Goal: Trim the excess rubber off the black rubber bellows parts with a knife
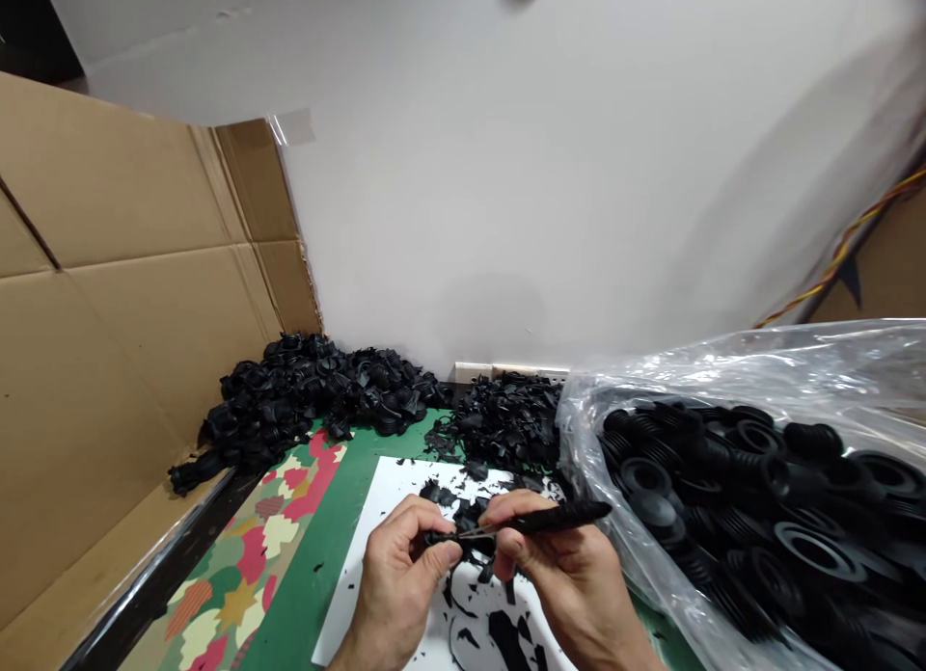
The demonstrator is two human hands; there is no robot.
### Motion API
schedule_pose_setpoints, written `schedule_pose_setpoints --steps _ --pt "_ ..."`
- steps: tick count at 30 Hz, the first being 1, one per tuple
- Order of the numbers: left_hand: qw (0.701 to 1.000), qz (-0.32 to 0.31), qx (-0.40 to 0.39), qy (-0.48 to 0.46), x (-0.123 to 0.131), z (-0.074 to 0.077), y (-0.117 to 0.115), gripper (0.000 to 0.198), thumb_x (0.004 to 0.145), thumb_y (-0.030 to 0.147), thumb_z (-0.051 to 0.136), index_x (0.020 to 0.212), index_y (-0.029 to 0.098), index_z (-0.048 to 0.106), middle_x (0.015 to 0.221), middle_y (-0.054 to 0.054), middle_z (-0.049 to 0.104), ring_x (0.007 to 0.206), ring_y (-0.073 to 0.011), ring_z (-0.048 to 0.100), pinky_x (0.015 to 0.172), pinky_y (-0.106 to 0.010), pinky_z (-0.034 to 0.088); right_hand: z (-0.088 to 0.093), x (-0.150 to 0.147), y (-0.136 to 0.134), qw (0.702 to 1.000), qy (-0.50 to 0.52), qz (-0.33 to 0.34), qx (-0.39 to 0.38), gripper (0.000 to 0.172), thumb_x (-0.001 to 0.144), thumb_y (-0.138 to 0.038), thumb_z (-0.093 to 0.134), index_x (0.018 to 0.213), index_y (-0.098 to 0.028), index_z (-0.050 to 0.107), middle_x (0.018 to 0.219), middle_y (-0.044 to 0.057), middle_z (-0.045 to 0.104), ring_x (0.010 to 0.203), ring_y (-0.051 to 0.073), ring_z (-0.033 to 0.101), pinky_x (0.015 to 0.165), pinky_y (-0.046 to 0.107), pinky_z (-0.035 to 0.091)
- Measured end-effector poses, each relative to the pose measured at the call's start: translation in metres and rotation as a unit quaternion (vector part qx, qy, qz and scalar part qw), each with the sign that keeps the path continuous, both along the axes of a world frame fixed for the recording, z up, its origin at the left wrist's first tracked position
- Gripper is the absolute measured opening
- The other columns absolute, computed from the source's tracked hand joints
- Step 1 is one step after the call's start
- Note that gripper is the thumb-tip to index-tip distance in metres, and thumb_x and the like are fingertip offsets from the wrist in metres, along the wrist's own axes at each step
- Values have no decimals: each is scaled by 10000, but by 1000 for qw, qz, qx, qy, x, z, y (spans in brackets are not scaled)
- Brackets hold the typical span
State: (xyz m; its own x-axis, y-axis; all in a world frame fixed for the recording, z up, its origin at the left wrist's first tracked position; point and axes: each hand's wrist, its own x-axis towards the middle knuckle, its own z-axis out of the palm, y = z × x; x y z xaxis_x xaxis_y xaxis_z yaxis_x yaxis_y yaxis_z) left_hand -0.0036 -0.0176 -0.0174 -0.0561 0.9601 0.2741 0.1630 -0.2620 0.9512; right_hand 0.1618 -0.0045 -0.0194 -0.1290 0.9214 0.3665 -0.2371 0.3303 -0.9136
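Note:
My left hand (400, 577) pinches a small black rubber part (439, 538) between thumb and fingers, above a white sheet. Much of that part is hidden by the fingertips. In my right hand (560, 562) is a black-handled tool (568, 517) with a thin metal tip; whether it is a knife or another kind I cannot tell. Its tip (474, 532) points left and meets the rubber part. Black rubber scraps (510, 640) lie under and around both hands on the white sheet (376, 517).
Ribbed black rubber pieces (391, 387) form a heap at the back left, beside a pile of shredded scraps (510, 416). A clear plastic bag (585, 430) of ribbed rubber boots (752, 478) stands right. Cardboard (130, 295) walls the left; a patterned strip (246, 575) covers the green surface (311, 575).

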Motion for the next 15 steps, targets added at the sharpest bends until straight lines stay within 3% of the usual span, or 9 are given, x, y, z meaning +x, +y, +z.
schedule_pose_setpoints --steps 4,10,15 --pt "1000 5 4 6 1 1 0 92 688 114 649 700 201 676 715 0 567 634 -141 523 497 -214 373 4 0 -1 999 -24 -18 40 187 831 -362 609 818 -185 667 665 18 609 495 137 573 508 267 479" --pt "999 3 28 30 3 2 -2 105 692 98 644 692 199 673 711 -4 583 654 -153 550 537 -227 402 10 -1 -3 981 -117 -29 149 119 873 -191 509 846 -197 625 733 19 622 493 116 589 501 233 495" --pt "997 -8 59 42 4 2 -6 140 692 70 641 703 206 673 725 -1 602 650 -148 557 576 -229 425 1 -6 -3 952 -124 -143 240 130 848 -157 506 777 -210 601 677 8 606 422 94 514 391 194 413"
